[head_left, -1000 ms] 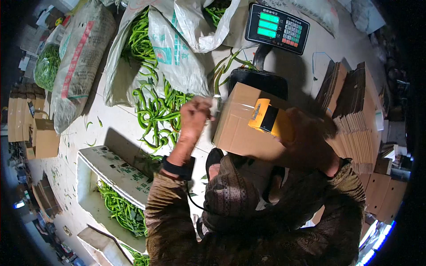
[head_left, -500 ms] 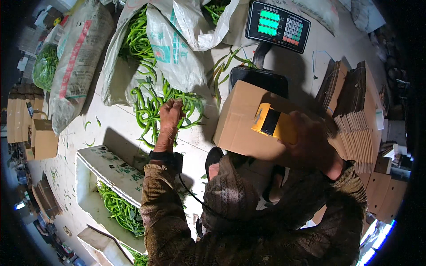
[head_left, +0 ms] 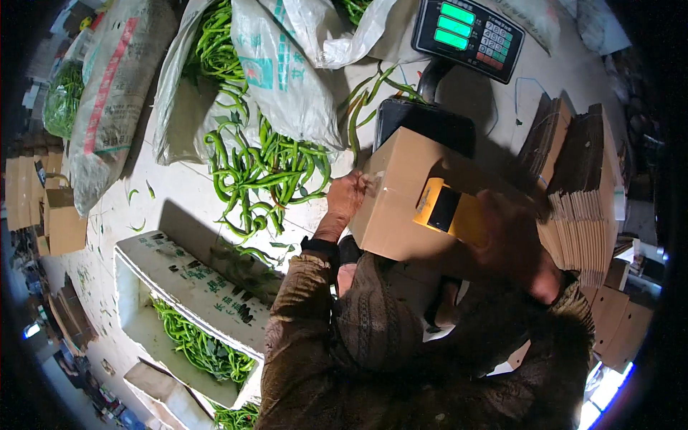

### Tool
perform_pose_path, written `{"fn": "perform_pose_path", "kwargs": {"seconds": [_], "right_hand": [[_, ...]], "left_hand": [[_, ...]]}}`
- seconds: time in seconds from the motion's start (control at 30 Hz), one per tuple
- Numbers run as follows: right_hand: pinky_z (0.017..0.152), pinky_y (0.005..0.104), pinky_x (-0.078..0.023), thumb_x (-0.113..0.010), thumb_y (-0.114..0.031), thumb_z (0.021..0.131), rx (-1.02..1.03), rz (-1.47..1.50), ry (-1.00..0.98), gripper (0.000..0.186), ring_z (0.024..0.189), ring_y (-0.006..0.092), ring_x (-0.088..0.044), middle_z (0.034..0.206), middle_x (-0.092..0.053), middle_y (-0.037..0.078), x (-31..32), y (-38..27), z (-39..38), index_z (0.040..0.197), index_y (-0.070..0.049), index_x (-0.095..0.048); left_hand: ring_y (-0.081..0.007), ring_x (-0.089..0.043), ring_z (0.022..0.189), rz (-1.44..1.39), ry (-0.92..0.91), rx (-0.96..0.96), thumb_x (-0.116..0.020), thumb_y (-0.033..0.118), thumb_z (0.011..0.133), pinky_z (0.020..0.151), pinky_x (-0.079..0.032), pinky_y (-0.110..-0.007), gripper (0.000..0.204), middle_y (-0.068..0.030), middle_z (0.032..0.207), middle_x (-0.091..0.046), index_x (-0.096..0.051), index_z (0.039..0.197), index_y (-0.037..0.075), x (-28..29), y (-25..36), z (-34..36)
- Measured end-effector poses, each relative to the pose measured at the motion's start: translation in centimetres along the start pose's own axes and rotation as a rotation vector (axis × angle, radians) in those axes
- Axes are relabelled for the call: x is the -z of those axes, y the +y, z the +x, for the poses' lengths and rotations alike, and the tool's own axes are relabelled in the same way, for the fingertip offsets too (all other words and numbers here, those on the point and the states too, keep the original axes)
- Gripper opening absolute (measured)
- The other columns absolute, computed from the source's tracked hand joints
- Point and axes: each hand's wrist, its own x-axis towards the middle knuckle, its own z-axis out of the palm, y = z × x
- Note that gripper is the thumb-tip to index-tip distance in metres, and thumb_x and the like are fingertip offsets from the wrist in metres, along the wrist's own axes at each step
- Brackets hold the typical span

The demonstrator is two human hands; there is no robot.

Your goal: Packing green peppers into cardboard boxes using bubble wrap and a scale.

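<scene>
A closed brown cardboard box [head_left: 394, 208] rests tilted in front of me, next to the black platform of a scale [head_left: 430, 125]. My left hand [head_left: 348, 195] is at the box's left edge with its fingers curled and pressed together. A faint shiny strip shows by its fingertips, but what they pinch is too small to tell. Over the box top, my right hand [head_left: 505, 236] is wrapped round a yellow and black tape dispenser [head_left: 441, 206]. That hand lies in deep shadow. Left of the box, a heap of long green peppers [head_left: 265, 175] spills from a white woven sack [head_left: 287, 93].
The scale's lit display [head_left: 469, 36] stands behind the box. Flattened cardboard boxes [head_left: 580, 208] are stacked at the right. At lower left, a white foam box [head_left: 132, 294] holds more peppers, its lid [head_left: 193, 287] leaning along it. A full sack [head_left: 118, 107] lies far left.
My left hand has moved right, off the pepper heap to the box's left edge. My right hand still grips the tape dispenser over the box. The view has shifted slightly.
</scene>
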Motion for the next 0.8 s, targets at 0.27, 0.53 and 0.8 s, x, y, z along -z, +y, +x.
{"fn": "perform_pose_path", "kwargs": {"seconds": [0.27,0.53,0.8], "right_hand": [[0.07,0.0461,-0.051,-0.079,-0.022,0.068,0.094,-0.11,0.121,0.055,0.083,0.0417,-0.062,0.09,-0.059,0.023,-2.6,3.6,-1.9,0.109,0.001,-0.051],[0.071,0.0457,-0.052,-0.08,-0.022,0.067,0.111,-0.01,0.17,0.055,0.083,0.041,-0.063,0.091,-0.06,0.022,-1.2,2.8,-1.4,0.108,0.001,-0.051],[0.071,0.0454,-0.052,-0.08,-0.022,0.067,0.033,0.163,0.258,0.055,0.084,0.0408,-0.063,0.091,-0.06,0.022,0.5,0.9,-2.0,0.108,0.001,-0.051]], "left_hand": [[-0.0419,-0.063,0.094,0.191,-0.214,0.101,-0.049,0.023,0.093,0.079,-0.052,-0.05,0.024,-0.0238,0.105,-0.064,-0.054,0.112,0.01,0.1,1.7,1.3],[-0.0404,-0.051,0.12,-0.464,-0.018,0.026,-0.039,0.049,0.098,0.1,-0.041,-0.042,0.06,-0.0213,0.13,-0.055,-0.048,0.135,0.003,-3.2,1.1,4.7],[-0.0425,-0.054,0.107,-0.585,-0.039,-0.047,-0.036,0.043,0.099,0.094,-0.042,-0.048,0.054,-0.0231,0.12,-0.056,-0.045,0.133,0.003,5.5,15.6,3.8]]}}
